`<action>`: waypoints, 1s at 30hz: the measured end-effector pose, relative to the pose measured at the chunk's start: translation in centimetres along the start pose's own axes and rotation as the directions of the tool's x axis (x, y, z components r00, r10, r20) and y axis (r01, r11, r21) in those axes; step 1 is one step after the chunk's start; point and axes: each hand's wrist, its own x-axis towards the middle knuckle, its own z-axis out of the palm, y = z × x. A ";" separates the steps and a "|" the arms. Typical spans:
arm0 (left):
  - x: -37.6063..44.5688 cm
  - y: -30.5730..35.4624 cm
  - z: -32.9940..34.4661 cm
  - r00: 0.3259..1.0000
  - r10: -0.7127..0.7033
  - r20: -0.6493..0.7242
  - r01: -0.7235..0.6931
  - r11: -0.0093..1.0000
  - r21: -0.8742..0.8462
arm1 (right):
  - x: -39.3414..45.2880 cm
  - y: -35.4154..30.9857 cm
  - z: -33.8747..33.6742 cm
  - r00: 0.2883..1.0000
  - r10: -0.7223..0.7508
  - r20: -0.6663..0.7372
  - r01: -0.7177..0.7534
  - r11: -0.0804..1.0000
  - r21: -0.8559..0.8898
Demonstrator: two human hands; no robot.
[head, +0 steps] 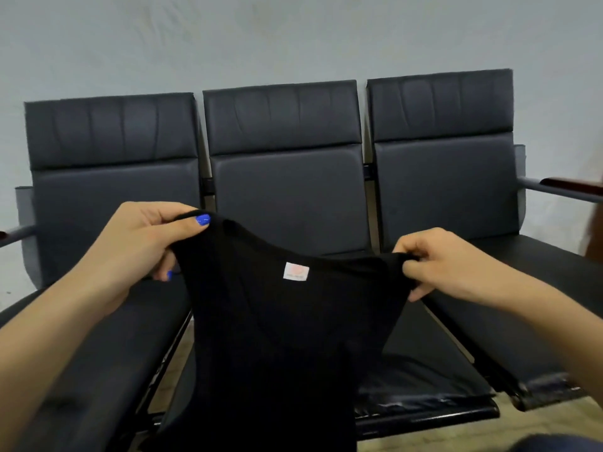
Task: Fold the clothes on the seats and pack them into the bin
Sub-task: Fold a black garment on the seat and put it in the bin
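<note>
A black garment (287, 337) with a small white label at its neckline hangs in front of me over the middle seat (424, 376). My left hand (146, 243) pinches its upper left shoulder edge. My right hand (434, 259) pinches the upper right shoulder edge. The cloth is stretched between both hands and drops out of view at the bottom. No bin is in view.
A row of three dark padded seats (284, 141) stands against a pale wall. Armrests jut out at the far left (16, 233) and far right (561, 187). Light floor shows under the seats.
</note>
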 end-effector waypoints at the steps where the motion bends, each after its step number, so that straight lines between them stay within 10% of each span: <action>1: -0.2 0.1 -0.2 1.000 -0.010 0.014 0.010 1.000 0.017 | -0.5 -0.4 -0.1 0.997 -0.017 0.079 0.014 0.999 0.043; 4: -0.9 0.4 -0.5 0.999 -0.030 0.045 0.029 0.999 0.020 | -2.3 -2.1 -0.7 0.952 -0.128 0.276 0.043 0.955 0.294; 13: -2.4 2.0 -2.2 0.973 0.043 0.226 -0.033 0.998 -0.046 | -2.5 -3.2 -2.2 0.981 -0.153 0.122 0.081 0.884 0.460; 20: -2.3 2.1 -1.2 0.955 -0.004 0.295 0.005 1.000 -0.003 | 0.5 -2.0 -3.0 0.981 0.020 -0.194 0.031 0.966 0.258; 30: 6.2 -1.9 2.0 0.960 -0.253 0.117 0.245 0.966 0.082 | 9.9 0.0 -4.5 0.948 0.318 0.009 -0.317 0.943 0.098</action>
